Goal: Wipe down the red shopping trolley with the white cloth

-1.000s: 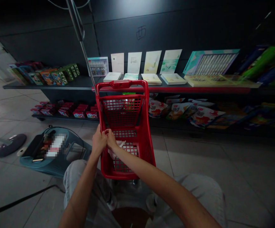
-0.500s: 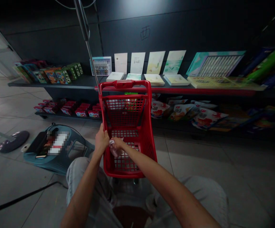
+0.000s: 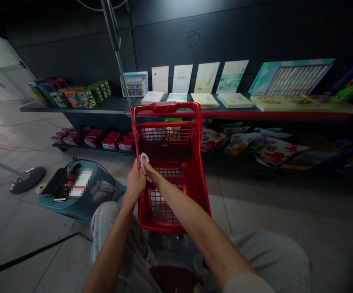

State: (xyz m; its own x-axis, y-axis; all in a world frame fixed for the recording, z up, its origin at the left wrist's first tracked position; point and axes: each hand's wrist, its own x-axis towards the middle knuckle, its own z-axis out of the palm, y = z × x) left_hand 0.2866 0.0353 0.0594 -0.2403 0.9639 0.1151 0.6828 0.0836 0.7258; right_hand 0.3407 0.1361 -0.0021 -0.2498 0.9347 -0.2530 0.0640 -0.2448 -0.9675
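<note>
A small red shopping cart (image 3: 176,162) stands on the floor right in front of my knees. My left hand (image 3: 134,183) is closed around the cart's left rim. My right hand (image 3: 148,167) sits just beside it, pinching a small white cloth (image 3: 142,158) against the top of that same left rim. Both forearms reach forward over my lap.
A low dark shelf (image 3: 109,106) runs along the wall with boxed toys, notebooks and upright cards; snack bags (image 3: 249,142) and red boxes (image 3: 103,140) fill the lower level. A teal stool (image 3: 81,191) with a phone lies at left, beside a stand base (image 3: 27,179) and a floor cable.
My right hand has lifted the white cloth from inside the cart basket up onto the left rim. The left hand has kept its grip on the rim.
</note>
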